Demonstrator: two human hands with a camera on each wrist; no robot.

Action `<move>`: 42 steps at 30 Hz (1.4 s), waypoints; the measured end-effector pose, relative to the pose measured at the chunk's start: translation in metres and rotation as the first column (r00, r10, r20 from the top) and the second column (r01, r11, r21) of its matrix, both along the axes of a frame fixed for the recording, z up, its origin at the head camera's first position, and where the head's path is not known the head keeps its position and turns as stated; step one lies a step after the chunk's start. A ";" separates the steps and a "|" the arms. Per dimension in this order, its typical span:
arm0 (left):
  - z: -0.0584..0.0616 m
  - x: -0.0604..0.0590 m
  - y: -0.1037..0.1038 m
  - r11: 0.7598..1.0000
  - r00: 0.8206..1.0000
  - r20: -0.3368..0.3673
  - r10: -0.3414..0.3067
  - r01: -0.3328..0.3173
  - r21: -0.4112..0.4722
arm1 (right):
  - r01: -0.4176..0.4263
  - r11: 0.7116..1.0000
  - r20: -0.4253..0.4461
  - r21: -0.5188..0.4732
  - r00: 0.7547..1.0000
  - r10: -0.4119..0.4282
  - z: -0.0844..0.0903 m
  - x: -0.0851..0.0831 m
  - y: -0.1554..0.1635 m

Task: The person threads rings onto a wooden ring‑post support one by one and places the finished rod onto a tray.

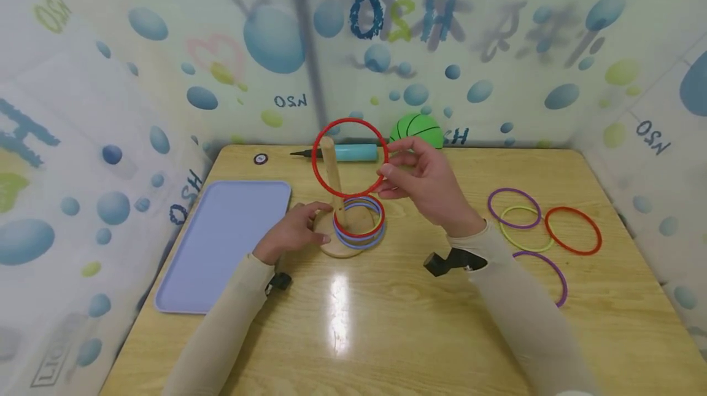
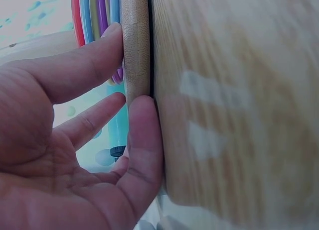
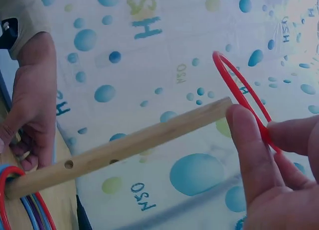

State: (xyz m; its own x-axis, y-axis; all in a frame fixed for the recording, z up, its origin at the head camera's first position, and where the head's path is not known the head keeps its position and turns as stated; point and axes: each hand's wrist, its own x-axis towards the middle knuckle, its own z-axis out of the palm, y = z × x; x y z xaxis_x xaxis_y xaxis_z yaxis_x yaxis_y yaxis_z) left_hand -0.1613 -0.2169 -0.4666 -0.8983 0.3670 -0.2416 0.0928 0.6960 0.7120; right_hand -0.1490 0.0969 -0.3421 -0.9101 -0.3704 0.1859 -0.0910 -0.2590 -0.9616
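Observation:
A red ring is pinched between thumb and fingers of my right hand. The ring is held up in the air, near the top end of a wooden post; in the head view it overlaps the post. That post rises from a round wooden base on the table. Several rings in red, blue, yellow and purple lie stacked around the post's foot, with a red ring on top. My left hand grips the left edge of the base, thumb and a bent finger against it.
At left lies a lilac tray. Two purple rings, a yellow ring and another red ring lie at right. Along the back are a light blue pump, a green ball and a small dark disc.

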 end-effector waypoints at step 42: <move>0.004 0.001 0.002 0.999 1.000 0.022 0.009 -0.010 0.042 | -0.072 0.983 0.429 0.170 0.903 -0.008 -0.113 -0.041 -0.013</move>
State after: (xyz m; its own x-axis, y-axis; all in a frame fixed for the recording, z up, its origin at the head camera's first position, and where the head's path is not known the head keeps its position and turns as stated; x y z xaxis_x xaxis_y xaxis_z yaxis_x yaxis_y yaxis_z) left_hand -0.1607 -0.2153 -0.4630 -0.8964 0.3688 -0.2459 0.0703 0.6661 0.7426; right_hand -0.1904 0.0836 -0.4547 -0.8740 -0.3911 -0.2884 0.3432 -0.0766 -0.9361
